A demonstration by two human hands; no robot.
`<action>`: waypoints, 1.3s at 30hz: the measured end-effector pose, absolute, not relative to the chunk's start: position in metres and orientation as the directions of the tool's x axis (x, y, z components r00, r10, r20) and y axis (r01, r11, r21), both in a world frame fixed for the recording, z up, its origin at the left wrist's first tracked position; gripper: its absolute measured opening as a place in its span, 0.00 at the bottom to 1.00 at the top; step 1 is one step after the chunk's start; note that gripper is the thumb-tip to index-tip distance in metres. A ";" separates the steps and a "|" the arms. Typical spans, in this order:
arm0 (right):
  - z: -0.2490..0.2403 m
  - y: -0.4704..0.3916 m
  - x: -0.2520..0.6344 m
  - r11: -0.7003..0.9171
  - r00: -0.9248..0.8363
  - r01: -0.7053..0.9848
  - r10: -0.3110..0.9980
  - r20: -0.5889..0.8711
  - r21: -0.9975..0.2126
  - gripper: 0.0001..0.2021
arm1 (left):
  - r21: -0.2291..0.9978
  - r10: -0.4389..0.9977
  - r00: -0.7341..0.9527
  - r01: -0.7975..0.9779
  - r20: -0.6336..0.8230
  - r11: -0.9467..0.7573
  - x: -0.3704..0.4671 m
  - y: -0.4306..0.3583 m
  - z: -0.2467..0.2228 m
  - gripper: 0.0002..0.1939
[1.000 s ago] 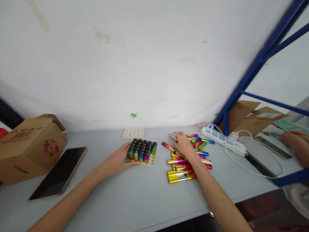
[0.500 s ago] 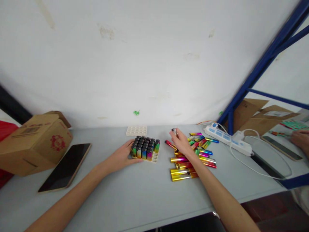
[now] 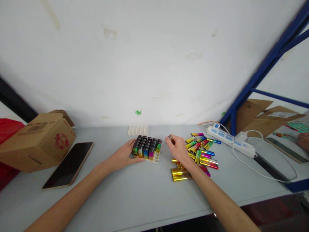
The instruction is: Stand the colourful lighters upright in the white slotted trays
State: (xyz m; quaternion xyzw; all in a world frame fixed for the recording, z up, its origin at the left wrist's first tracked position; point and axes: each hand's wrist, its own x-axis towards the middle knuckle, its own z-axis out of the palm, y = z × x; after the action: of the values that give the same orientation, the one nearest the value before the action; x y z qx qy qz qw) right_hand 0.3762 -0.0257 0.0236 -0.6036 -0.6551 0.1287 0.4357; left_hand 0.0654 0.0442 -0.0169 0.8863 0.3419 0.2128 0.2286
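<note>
My left hand (image 3: 125, 151) is closed round the left side of a white pitted tray (image 3: 156, 158), thumb along its front edge. On that tray, upright shiny multi-coloured tubes with black ends (image 3: 146, 148) stand in close rows. Bare pits show at its right front corner. My right hand (image 3: 177, 147) is a little to the right of the tray, above the table, fingers pinched on a small tube with a dark end (image 3: 171, 139), mostly hidden by the fingers. Beneath and beside the right forearm lies a loose pile of metallic coloured tubes (image 3: 205, 153).
Another white pitted tray (image 3: 138, 130) lies by the wall. To the left are a cardboard box (image 3: 36, 141) and a dark tablet (image 3: 69, 164). A white power strip (image 3: 229, 140) with cables lies right of the pile, near a blue metal frame (image 3: 257, 75). Another person's hand (image 3: 303, 141) shows at far right.
My right hand has moved left from the pile towards the tray with the small tube in its fingers. My left hand stays on the tray. The view has shifted slightly.
</note>
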 end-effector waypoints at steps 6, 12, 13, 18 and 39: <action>0.028 -0.027 0.374 0.232 0.082 0.689 0.916 0.392 -0.687 0.22 | 0.543 0.703 0.677 0.515 0.217 -0.663 0.064 0.046 -0.019 0.44; 0.031 -0.028 0.371 0.236 0.061 0.712 0.918 0.392 -0.662 0.26 | 0.552 0.716 0.666 0.523 0.211 -0.649 0.065 0.044 -0.017 0.43; 0.031 -0.028 0.370 0.236 0.055 0.718 0.919 0.391 -0.655 0.26 | 0.554 0.716 0.666 0.521 0.212 -0.649 0.065 0.044 -0.017 0.43; 0.030 -0.029 0.369 0.199 0.050 0.751 0.933 0.356 -0.630 0.22 | 0.560 0.718 0.665 0.522 0.205 -0.643 0.065 0.045 -0.017 0.43; 0.053 -0.044 0.392 0.610 -0.373 0.703 0.753 0.541 -0.364 0.20 | 0.553 0.720 0.665 0.530 0.199 -0.643 0.067 0.041 -0.012 0.47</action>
State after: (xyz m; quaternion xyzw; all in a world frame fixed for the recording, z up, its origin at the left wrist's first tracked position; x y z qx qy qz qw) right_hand 0.3925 -0.0440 0.0529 -0.4400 -0.8278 0.0361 0.3462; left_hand 0.0672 0.0410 -0.0124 0.8828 0.3539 0.2053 0.2308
